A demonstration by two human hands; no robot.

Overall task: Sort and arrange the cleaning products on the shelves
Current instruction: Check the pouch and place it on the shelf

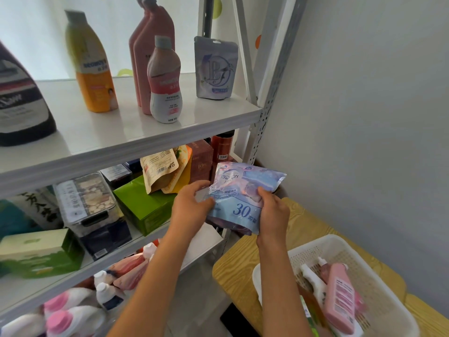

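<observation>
A blue and pink pouch [245, 195], printed with a large "30", is held in the air in front of the white shelf unit [136, 139], level with its middle shelf and just off that shelf's right end. The pouch is gripped on its left edge by the left hand [192, 203], fingers curled round it, and pinched on its right side by the right hand [273, 210], thumb on the printed face.

On the top shelf of the unit, a pale lavender pouch [216, 69] is seen standing upright nearest the right post. To its left a small pink-and-white bottle [165, 81] is stood in front of two tall pink bottles [148, 52], followed by a yellow bottle [91, 64] and, at the far left, a dark jug [19, 100].

The middle shelf is filled with a green box [143, 205], a brown pouch [160, 171], a maroon box [200, 159] and a clear container [87, 198]. Pink-capped white bottles [65, 312] are laid on the lowest shelf.

To the right of the unit, against the wall, a white basket [364, 268] is set on the wooden counter [308, 227]; a pink bottle [340, 300] and a white bottle [311, 278] are kept inside it.
</observation>
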